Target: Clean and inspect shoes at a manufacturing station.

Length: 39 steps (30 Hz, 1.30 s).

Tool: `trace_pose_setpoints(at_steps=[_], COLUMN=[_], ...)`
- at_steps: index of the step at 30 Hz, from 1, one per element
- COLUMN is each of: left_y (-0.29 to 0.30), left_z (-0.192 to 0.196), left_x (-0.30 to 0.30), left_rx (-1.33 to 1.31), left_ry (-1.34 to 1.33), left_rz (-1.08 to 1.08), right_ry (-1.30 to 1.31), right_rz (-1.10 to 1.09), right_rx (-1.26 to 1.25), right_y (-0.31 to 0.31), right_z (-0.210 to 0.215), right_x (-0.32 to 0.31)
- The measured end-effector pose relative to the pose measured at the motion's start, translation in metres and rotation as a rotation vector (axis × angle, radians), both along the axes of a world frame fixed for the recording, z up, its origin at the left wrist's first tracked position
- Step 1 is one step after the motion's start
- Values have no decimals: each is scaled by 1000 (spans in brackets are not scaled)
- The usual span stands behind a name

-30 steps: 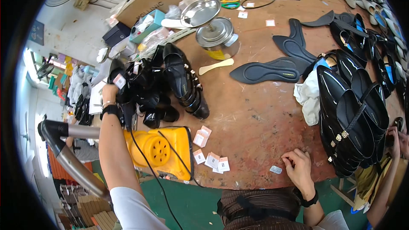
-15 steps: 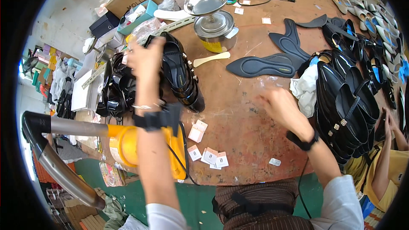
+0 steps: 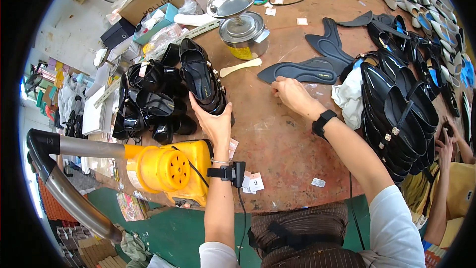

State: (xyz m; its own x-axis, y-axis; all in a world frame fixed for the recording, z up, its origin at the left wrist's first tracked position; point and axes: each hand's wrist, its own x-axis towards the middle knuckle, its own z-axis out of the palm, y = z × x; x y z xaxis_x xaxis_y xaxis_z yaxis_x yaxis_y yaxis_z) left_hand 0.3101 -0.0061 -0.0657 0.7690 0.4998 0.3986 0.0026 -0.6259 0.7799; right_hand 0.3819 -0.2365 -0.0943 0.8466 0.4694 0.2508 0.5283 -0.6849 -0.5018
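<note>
Left hand (image 3: 214, 123) around black shoes (image 3: 200, 75)

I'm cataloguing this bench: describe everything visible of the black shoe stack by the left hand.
Glossy, patent-looking black shoes form the stack, which rests on the brown worktop. Its top shoe shows an insole with gold print; pale ornaments line the right side. The left hand cups its near end; other black shoes lie to its left.

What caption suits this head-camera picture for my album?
Left hand around stacked black shoes, right hand at a dark insole.
</note>
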Motion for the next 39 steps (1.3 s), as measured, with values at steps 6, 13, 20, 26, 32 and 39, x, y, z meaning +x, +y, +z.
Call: trace_pose_setpoints(at_steps=[6, 13, 20, 26, 32, 39], left_y=[-1, -89, -117, -116, -110, -80], left_z=[21, 51, 0, 3, 4, 18], left_x=[-11, -148, -260, -275, -295, -287], left_rx=[-164, -406, -23, -147, -141, -170], left_ry=[42, 50, 162, 175, 282, 225], left_rz=[-30, -227, -422, -554, -559, -671], right_ry=[-43, 155, 478, 505, 510, 321], right_rz=[-40, -188, -355, -451, -442, -254], right_rx=[-78, 395, 1046, 917, 917, 663], right_y=[-15, -87, -106, -111, -95, -46], right_z=[-2, 20, 76, 96, 80, 84], right_x=[-27, -104, -177, -231, -258, -277])
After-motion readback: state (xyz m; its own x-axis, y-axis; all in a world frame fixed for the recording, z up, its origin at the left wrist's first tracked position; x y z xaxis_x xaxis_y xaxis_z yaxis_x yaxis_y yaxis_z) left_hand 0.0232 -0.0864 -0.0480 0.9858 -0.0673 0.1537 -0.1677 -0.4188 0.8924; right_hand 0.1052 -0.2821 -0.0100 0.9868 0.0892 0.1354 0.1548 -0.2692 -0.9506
